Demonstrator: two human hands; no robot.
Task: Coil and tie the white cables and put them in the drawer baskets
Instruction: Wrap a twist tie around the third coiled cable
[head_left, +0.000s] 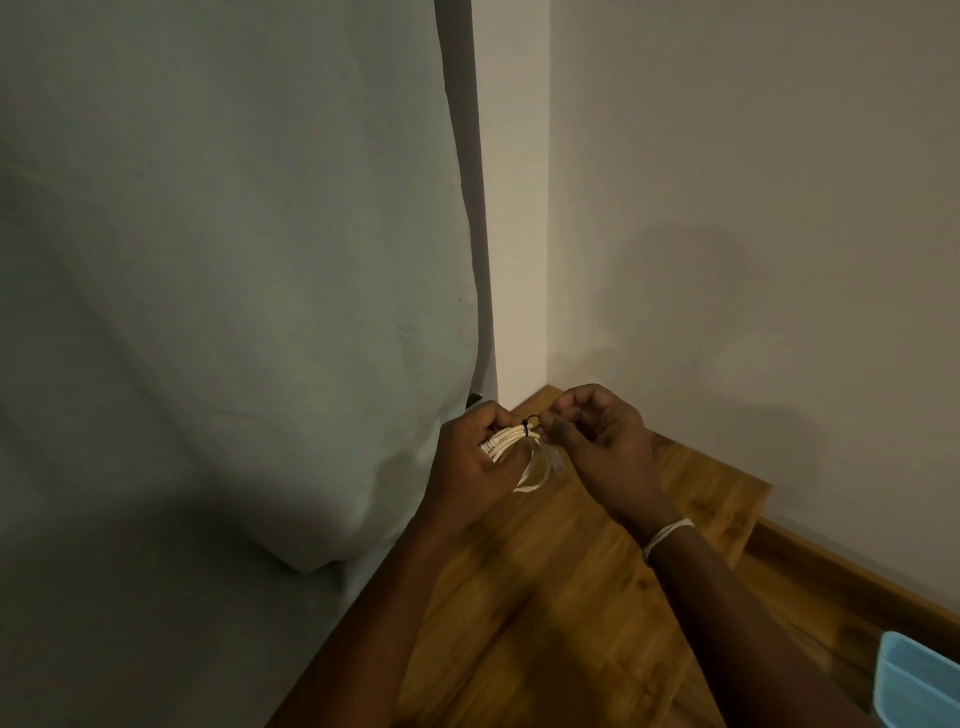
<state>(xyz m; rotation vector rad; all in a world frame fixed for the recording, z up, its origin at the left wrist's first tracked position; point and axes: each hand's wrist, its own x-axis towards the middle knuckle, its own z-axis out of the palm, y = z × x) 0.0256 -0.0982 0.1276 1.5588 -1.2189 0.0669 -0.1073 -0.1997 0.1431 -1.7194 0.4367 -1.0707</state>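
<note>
Tying a coiled white cable (506, 441) over a wooden floor (550, 597).
Gripped by left hand (475, 457); black tie (529, 427) pinched by right hand (597, 441); blue basket (917, 680) contents unseen.

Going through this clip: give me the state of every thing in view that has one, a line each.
white cable: coiled into a bundle, one loop hanging below
black tie: wrapped round the bundle
left hand: grips the coiled bundle
right hand: fingertips pinch at the tie's end
white band: wound round the right wrist
blue basket: only a corner in view, contents unseen
</note>
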